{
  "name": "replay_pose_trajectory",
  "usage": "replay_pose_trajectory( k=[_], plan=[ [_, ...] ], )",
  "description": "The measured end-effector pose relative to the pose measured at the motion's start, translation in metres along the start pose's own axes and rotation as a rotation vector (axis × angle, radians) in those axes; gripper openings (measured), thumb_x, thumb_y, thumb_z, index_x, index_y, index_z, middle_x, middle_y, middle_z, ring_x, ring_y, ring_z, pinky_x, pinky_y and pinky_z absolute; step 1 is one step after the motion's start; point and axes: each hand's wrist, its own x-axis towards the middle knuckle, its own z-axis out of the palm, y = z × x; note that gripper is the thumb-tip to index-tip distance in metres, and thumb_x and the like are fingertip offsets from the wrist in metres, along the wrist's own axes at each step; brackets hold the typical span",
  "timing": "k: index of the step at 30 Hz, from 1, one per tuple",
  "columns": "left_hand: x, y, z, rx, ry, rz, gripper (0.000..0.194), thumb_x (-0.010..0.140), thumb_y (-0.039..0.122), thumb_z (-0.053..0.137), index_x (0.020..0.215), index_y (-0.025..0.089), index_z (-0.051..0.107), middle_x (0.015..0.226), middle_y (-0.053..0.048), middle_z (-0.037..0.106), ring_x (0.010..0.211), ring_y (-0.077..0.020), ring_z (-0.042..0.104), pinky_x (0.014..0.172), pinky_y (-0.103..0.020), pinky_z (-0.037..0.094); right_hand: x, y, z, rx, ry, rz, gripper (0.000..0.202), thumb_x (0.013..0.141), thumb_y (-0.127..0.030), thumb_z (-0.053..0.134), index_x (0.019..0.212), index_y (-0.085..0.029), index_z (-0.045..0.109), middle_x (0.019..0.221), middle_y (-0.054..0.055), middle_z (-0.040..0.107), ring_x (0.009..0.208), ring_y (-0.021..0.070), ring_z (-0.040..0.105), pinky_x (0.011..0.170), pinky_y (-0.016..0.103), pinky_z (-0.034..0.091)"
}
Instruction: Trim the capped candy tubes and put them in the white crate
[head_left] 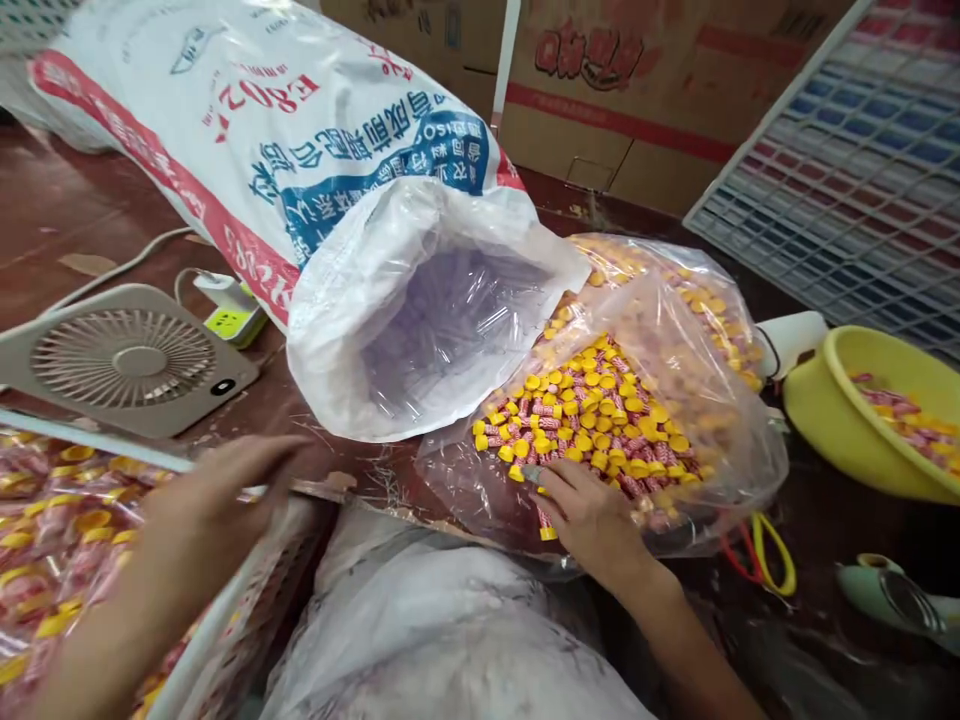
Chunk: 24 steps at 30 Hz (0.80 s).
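My right hand (589, 515) reaches into a pile of small pink-striped tubes with yellow caps (600, 410). A grey wrap covers one fingertip, and the outstretched fingers touch the edge of the pile; no firm hold shows. One tube (547, 524) lies just below those fingers. The pile rests in the mouth of a clear plastic bag (697, 400). My left hand (214, 510), smeared by motion, is over the near edge of a white crate (217, 620) filled with clear-wrapped, yellow-capped tubes (67, 540); its grip cannot be made out.
A large white sack (330, 400) lies with its lined mouth facing me. At left are a fan (139, 360) and a power strip (236, 320). A yellow basin (847, 410) holds more tubes at right. Behind stand cartons (600, 130) and a wire grid (840, 150).
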Motion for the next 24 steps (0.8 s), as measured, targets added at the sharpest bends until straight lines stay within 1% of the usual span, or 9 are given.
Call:
replay_pose_trajectory(
  k=[3, 6, 10, 12, 14, 16, 18, 21, 24],
  plan=[
    [0.037, 0.043, 0.024, 0.226, -0.173, 0.25, 0.029, 0.093, 0.015, 0.047, 0.111, 0.019, 0.07, 0.108, -0.011, 0.072, 0.097, -0.0265, 0.066, 0.077, -0.035, 0.053, 0.014, -0.012, 0.012, -0.073, -0.026, -0.059, 0.009, 0.093, -0.015, 0.062, 0.098, -0.021, 0.065, 0.108, 0.009, 0.065, 0.086, 0.0221, 0.066, 0.072, 0.034, 0.054],
    [0.075, 0.071, 0.05, 0.456, -0.349, 0.301, 0.029, 0.09, 0.005, 0.044, 0.098, 0.012, 0.072, 0.102, -0.018, 0.067, 0.097, -0.0328, 0.062, 0.074, -0.041, 0.052, 0.021, -0.018, 0.02, -0.108, -0.036, -0.049, 0.01, 0.087, -0.015, 0.069, 0.094, -0.02, 0.064, 0.112, 0.011, 0.063, 0.083, 0.0235, 0.066, 0.07, 0.036, 0.056],
    [0.105, 0.075, 0.069, 0.478, -0.415, 0.352, 0.027, 0.088, 0.003, 0.047, 0.088, 0.012, 0.072, 0.101, -0.019, 0.064, 0.098, -0.0331, 0.061, 0.075, -0.041, 0.05, 0.02, -0.016, 0.022, 0.036, 0.038, 0.008, 0.019, 0.082, -0.008, 0.072, 0.092, -0.02, 0.06, 0.107, 0.01, 0.062, 0.086, 0.0237, 0.066, 0.072, 0.036, 0.058],
    [0.11, 0.07, 0.071, 0.45, -0.425, 0.363, 0.025, 0.087, 0.003, 0.047, 0.088, 0.013, 0.07, 0.103, -0.017, 0.064, 0.098, -0.0308, 0.062, 0.076, -0.04, 0.05, 0.019, -0.013, 0.019, 0.144, 0.142, 0.04, 0.015, 0.087, -0.009, 0.067, 0.093, -0.02, 0.058, 0.102, 0.009, 0.062, 0.088, 0.0234, 0.066, 0.074, 0.035, 0.058],
    [0.111, 0.066, 0.069, 0.42, -0.43, 0.358, 0.023, 0.089, 0.006, 0.047, 0.095, 0.014, 0.067, 0.106, -0.015, 0.063, 0.093, -0.0275, 0.063, 0.074, -0.037, 0.049, 0.018, -0.011, 0.015, 0.252, 0.281, 0.086, 0.009, 0.092, -0.017, 0.063, 0.091, -0.021, 0.056, 0.092, 0.006, 0.062, 0.083, 0.0215, 0.066, 0.072, 0.033, 0.057],
    [0.106, 0.064, 0.064, 0.252, -0.412, 0.299, 0.018, 0.09, 0.013, 0.051, 0.103, 0.016, 0.062, 0.105, -0.011, 0.063, 0.085, -0.0226, 0.064, 0.071, -0.034, 0.049, 0.018, -0.009, 0.011, 0.358, 0.413, 0.156, 0.013, 0.093, -0.027, 0.065, 0.088, -0.022, 0.054, 0.081, 0.003, 0.062, 0.073, 0.0191, 0.064, 0.068, 0.031, 0.057],
    [0.096, 0.065, 0.059, -0.081, -0.389, 0.174, 0.015, 0.089, 0.021, 0.056, 0.104, 0.018, 0.056, 0.098, -0.005, 0.062, 0.077, -0.0186, 0.063, 0.07, -0.031, 0.049, 0.02, -0.008, 0.007, 0.494, 0.495, 0.226, 0.016, 0.092, -0.033, 0.069, 0.091, -0.022, 0.057, 0.081, 0.002, 0.065, 0.073, 0.0188, 0.066, 0.07, 0.031, 0.058],
    [0.074, 0.075, 0.057, -0.615, -0.424, -0.031, 0.016, 0.085, 0.026, 0.062, 0.096, 0.02, 0.053, 0.088, 0.0, 0.06, 0.076, -0.0165, 0.06, 0.069, -0.028, 0.048, 0.026, -0.011, 0.005, 0.758, 0.506, 0.3, 0.019, 0.092, -0.033, 0.068, 0.105, -0.021, 0.062, 0.099, 0.007, 0.072, 0.089, 0.0208, 0.071, 0.082, 0.035, 0.059],
    [0.053, 0.09, 0.059, -0.995, -0.557, -0.157, 0.029, 0.084, 0.03, 0.066, 0.108, 0.019, 0.056, 0.099, -0.004, 0.063, 0.086, -0.0184, 0.062, 0.074, -0.029, 0.049, 0.032, -0.017, 0.003, 0.933, 0.445, 0.344, 0.023, 0.092, -0.035, 0.068, 0.111, -0.022, 0.063, 0.101, 0.006, 0.075, 0.09, 0.0208, 0.072, 0.084, 0.035, 0.06]
  ],
)
